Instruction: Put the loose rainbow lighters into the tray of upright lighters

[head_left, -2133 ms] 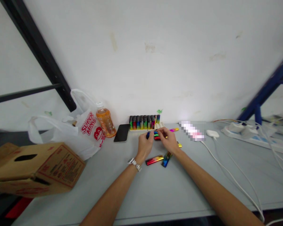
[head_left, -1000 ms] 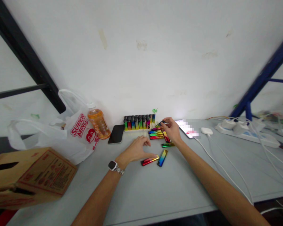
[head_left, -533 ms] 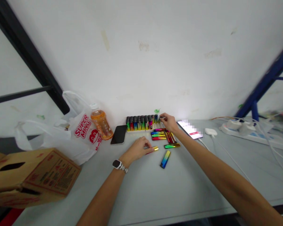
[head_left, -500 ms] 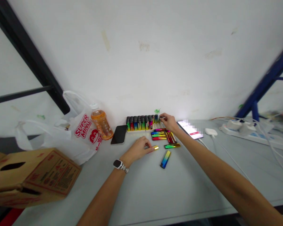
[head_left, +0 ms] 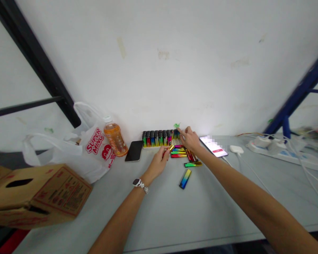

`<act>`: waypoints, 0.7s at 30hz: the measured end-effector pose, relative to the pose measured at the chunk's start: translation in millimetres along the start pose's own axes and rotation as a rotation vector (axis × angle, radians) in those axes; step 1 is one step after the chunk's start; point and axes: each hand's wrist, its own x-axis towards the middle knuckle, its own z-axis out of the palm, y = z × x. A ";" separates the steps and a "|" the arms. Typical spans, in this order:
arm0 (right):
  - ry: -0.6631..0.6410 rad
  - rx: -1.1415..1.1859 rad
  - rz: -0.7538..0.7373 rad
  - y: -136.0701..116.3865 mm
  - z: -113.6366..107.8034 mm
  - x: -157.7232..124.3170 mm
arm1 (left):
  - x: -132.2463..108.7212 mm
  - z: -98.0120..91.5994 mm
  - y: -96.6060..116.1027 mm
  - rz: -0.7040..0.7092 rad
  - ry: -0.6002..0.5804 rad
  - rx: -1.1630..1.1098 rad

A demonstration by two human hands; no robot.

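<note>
From my remote station I logged the left hand [head_left: 158,163] with its grip closed on a shiny gold-ended metallic lighter [head_left: 171,147], near the front edge of the off-white tray [head_left: 178,141] of upright black-topped multicoloured lighters [head_left: 157,138]. The right hand [head_left: 190,140] pointed its index finger at the tray's right end; whether its grip held anything, I could not tell.
</note>
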 end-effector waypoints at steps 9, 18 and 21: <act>-0.068 -0.088 -0.071 -5.8 -4.7 -5.8 | 2.7 -0.4 -0.2 -0.022 0.127 -0.220; 0.213 0.489 0.122 -31.9 -19.1 -30.4 | 6.4 1.8 7.8 -0.025 0.339 -0.250; 0.302 0.703 0.161 -45.3 -24.8 -45.7 | 4.7 8.8 10.6 -0.051 0.350 -0.444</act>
